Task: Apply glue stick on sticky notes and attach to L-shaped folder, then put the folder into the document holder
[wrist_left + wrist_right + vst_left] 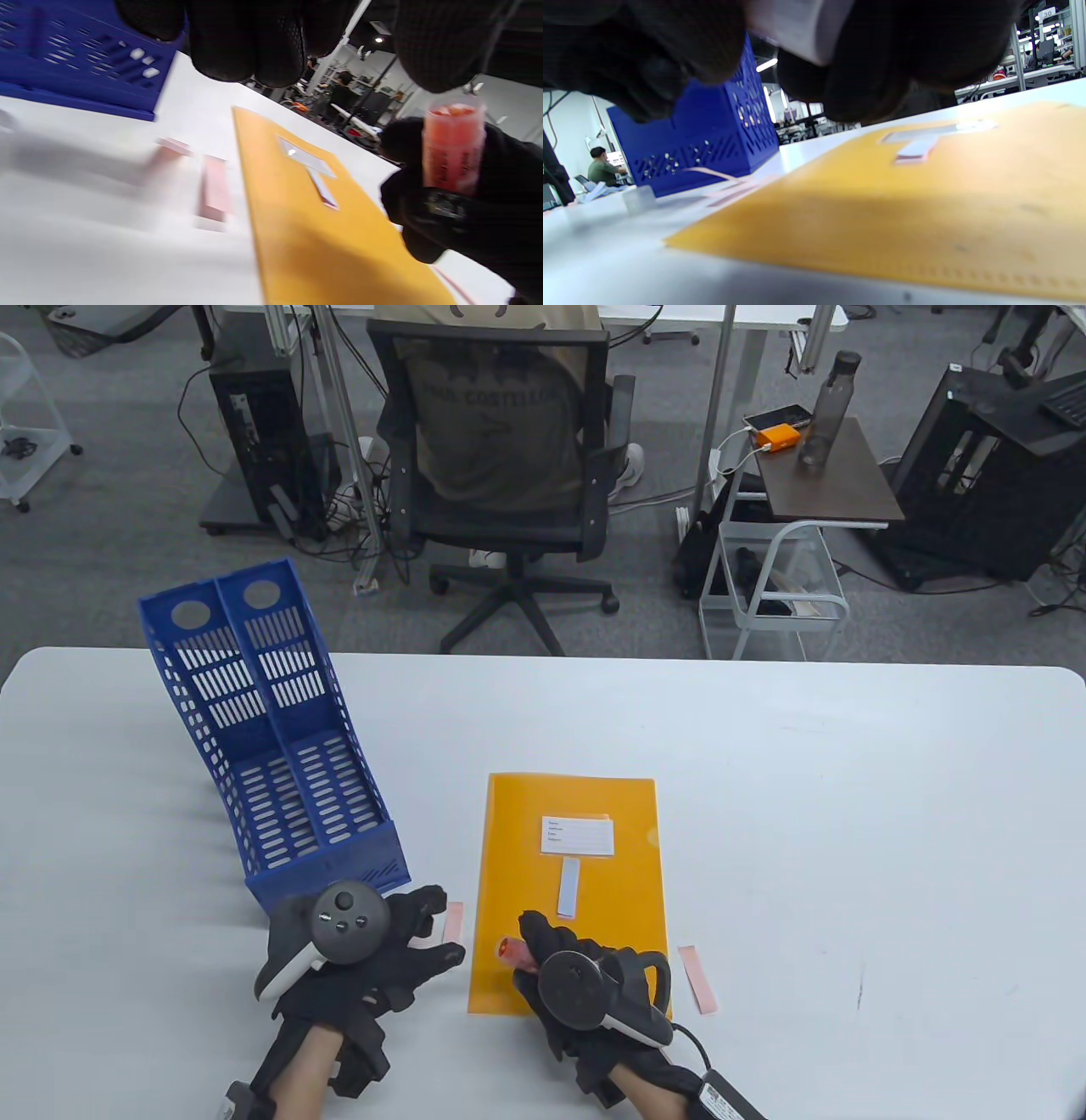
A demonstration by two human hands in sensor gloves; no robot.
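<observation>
Table view: right hand (pixel 585 984) grips the glue stick (pixel 512 952) over the folder (pixel 567 891); left hand (pixel 356 950) rests loosely spread, holding nothing.

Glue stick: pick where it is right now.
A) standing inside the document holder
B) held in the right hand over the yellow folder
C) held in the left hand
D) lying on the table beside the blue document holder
B: the right hand grips the glue stick above the near end of the yellow folder.
</observation>
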